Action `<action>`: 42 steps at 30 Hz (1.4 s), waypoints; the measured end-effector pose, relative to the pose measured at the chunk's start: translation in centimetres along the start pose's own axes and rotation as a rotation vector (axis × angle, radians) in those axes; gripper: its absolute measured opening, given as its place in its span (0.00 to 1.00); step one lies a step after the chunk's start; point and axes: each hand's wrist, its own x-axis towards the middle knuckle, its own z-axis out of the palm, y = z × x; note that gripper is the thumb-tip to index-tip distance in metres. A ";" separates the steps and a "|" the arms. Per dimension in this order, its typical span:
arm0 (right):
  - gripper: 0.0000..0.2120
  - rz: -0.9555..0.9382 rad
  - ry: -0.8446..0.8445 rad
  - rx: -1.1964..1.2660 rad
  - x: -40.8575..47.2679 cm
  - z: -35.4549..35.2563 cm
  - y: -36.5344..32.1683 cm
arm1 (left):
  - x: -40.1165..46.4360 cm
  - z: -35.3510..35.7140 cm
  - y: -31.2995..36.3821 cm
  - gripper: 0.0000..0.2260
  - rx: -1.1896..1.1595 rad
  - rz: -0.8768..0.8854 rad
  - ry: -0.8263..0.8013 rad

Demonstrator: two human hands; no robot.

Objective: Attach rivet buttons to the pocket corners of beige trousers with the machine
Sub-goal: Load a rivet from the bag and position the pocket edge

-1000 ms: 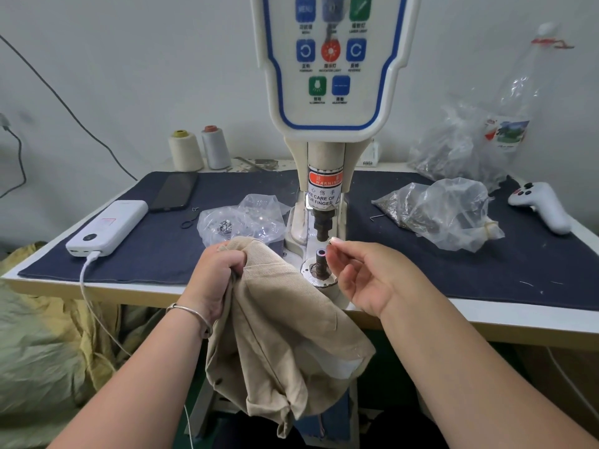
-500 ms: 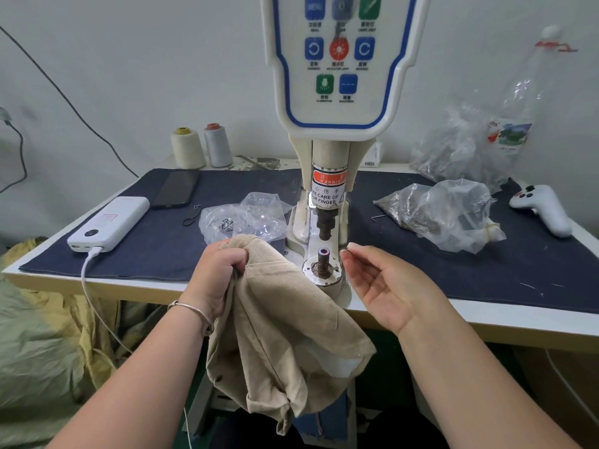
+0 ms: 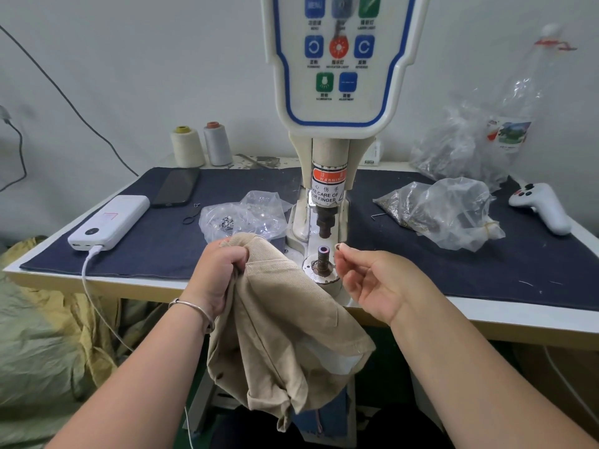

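Raised since the earlier frame, a small rivet button (image 3: 338,246) is pinched in the right hand (image 3: 376,280) just right of the machine's lower die (image 3: 324,254); beige trousers (image 3: 285,319) are clenched by the left hand (image 3: 220,270) at centre.

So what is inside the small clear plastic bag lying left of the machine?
The small clear plastic bag holds a little cluster of silver metal pieces, probably rivet parts. The crumpled plastic blurs the rest, and the beige trousers cover its near edge.
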 end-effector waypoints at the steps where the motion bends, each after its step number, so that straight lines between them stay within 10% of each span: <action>1: 0.01 0.015 0.009 -0.047 0.0 0.1 -0.1 | 0.0 0.0 0.0 0.11 -0.001 -0.002 0.003; 42: 0.07 0.179 -0.056 0.297 -0.8 1.7 -0.2 | -0.3 0.3 0.3 0.11 -0.034 0.005 0.022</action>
